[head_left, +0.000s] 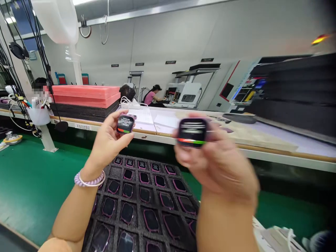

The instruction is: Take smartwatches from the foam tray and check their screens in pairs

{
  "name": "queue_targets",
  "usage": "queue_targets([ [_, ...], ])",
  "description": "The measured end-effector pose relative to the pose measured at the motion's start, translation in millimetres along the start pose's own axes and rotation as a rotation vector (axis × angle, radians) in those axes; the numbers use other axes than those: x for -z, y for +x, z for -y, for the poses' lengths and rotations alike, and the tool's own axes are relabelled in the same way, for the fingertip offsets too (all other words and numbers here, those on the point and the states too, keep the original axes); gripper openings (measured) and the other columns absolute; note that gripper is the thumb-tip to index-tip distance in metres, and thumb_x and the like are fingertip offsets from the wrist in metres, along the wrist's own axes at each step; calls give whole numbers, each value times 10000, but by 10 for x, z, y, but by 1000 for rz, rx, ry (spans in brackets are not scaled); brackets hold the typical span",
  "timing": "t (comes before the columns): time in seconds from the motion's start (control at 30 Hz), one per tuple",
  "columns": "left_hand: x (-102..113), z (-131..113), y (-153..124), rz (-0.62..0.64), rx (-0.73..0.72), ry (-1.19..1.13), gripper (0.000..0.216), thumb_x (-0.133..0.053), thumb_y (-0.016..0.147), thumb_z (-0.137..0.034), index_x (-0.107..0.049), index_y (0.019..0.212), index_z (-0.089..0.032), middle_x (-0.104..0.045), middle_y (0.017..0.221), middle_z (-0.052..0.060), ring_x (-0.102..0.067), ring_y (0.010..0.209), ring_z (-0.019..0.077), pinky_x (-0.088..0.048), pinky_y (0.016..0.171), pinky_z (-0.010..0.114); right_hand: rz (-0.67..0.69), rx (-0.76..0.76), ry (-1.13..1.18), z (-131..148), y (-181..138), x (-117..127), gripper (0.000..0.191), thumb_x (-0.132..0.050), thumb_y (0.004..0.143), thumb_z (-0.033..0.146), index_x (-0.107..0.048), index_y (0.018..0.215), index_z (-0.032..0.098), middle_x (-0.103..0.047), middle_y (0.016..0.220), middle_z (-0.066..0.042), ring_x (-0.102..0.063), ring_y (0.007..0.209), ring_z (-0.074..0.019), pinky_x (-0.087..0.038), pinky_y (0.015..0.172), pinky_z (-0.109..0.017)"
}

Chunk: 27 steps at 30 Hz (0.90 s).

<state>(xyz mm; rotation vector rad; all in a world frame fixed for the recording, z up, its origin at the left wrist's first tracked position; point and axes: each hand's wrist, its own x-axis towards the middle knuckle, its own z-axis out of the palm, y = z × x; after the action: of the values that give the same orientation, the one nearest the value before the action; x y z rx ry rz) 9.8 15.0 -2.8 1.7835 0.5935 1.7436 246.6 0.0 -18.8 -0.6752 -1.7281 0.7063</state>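
Note:
My left hand (110,134) grips a small square smartwatch (125,124) by its edges, its lit screen facing me with white text and a red-to-green strip. Another smartwatch (192,132) with a similar lit screen is held up by my right hand (215,159), which is blurred by motion. Both are raised above a dark foam tray (136,206) of square pockets. Rows of pink-rimmed smartwatches lie in those pockets; the screens in the far row show text, while most nearer ones are dark. One pocket at the far left of the second row holds no watch.
A green bench top (31,175) spreads beneath the tray. On the shelf behind stand stacked pink foam (86,96), a white pen cup (39,115), and paper sheets (141,119). Black stacked trays (301,94) rise at the right. Beyond, a person in pink (151,97) sits near machines.

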Motion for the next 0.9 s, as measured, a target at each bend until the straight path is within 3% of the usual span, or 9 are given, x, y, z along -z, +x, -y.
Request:
queue_targets([
  [0.1,-106,217,91,10,126,-81,628,-774,741,-196,-491,1301,-207,-624,1013,33,-538,655,68,-481,546,170,31,-85,433,-53,251,-150,645,-826,870,483,-517,1403,290,-663,1088,-47,-688,838,-182,-610,756,-336],
  [0.2,-146,303,107,35,202,-130,668,-772,722,-198,-475,1321,-193,-606,1002,32,-538,640,62,-499,552,170,61,-198,654,-139,351,-255,671,-885,792,310,-522,1353,246,-708,1016,-51,-706,939,-205,-597,862,-314],
  [0.5,-158,251,87,55,224,-197,596,-750,730,-190,-517,1278,-169,-621,982,28,-612,602,63,-524,545,156,-18,-192,649,-238,367,-296,601,-874,744,214,-548,1249,215,-700,917,-14,-684,761,-148,-561,678,-208],
  [0.9,-213,234,70,105,301,-275,575,-666,745,-214,-496,1290,-145,-670,1009,61,-709,636,135,-609,619,208,-86,-202,638,-224,397,-353,565,-889,671,268,-570,1132,204,-654,869,3,-598,632,-120,-483,590,-205],
])
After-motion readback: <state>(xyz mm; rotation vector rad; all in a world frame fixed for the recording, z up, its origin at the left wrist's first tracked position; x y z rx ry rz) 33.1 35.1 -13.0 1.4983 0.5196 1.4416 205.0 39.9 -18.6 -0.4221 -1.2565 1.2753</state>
